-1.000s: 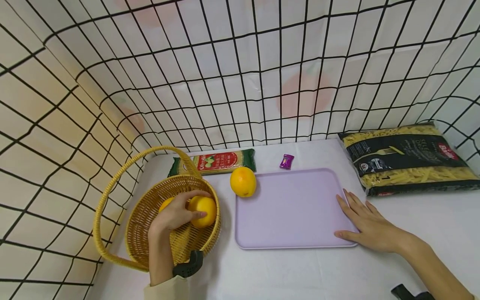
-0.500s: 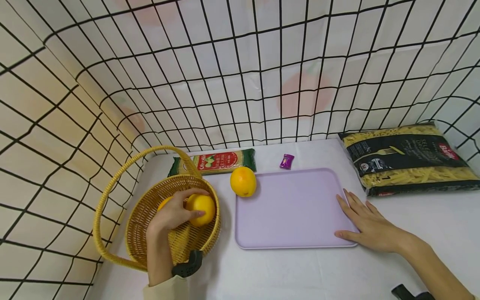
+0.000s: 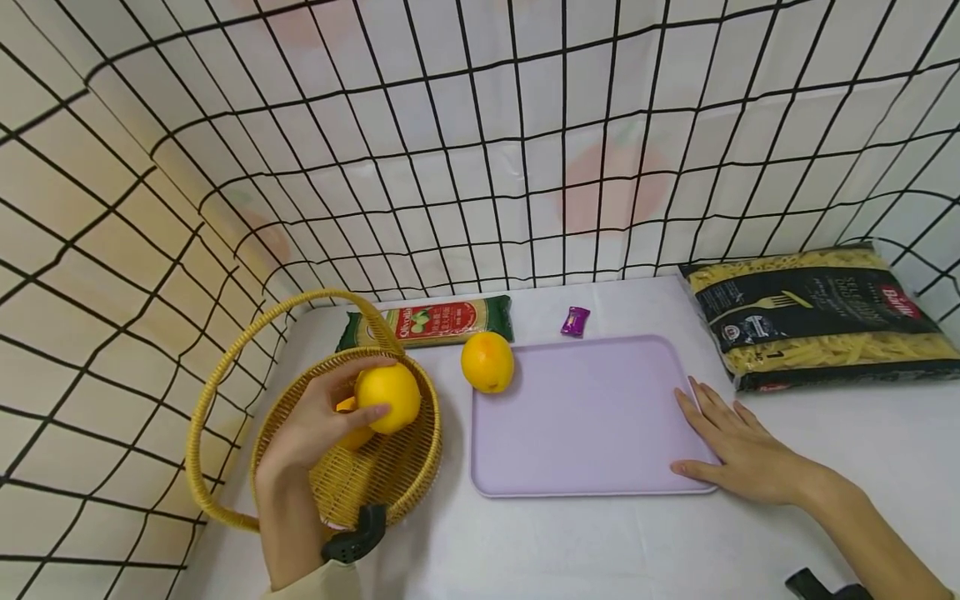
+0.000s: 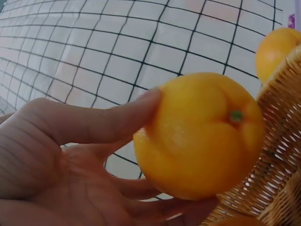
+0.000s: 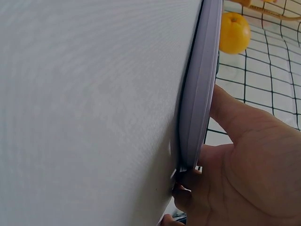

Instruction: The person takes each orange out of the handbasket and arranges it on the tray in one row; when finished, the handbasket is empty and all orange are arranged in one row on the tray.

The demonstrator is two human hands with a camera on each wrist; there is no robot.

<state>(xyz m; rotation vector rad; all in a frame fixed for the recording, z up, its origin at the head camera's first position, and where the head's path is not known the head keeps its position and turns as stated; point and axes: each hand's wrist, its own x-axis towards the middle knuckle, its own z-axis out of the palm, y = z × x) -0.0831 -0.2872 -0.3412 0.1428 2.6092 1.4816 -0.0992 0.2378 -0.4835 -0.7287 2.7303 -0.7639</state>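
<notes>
An orange (image 3: 387, 398) is gripped between the thumb and fingers of my left hand (image 3: 311, 425), over the wicker basket (image 3: 408, 492). In the left wrist view the held orange (image 4: 202, 136) shows its green stem end. Another orange (image 3: 354, 433) lies lower in the basket, partly hidden by the hand. A further orange (image 3: 487, 362) sits on the top left corner of the lilac tray (image 3: 577, 425). My right hand (image 3: 738, 446) rests with spread, straight fingers on the tray's lower right corner; in the right wrist view its thumb overlaps the tray rim (image 5: 200, 89).
Behind the basket lies a green and red pasta packet (image 3: 442, 322). A purple wrapped candy (image 3: 575, 322) is beyond the tray, and a large black and yellow pasta bag (image 3: 825, 321) lies at the right. Black wire grid (image 3: 525, 167) walls the back and sides; the basket's tall handle (image 3: 197, 433) leans left.
My left hand has lifted the orange up from the basket's inside and shifted it slightly left. The right hand and the tray have stayed in place.
</notes>
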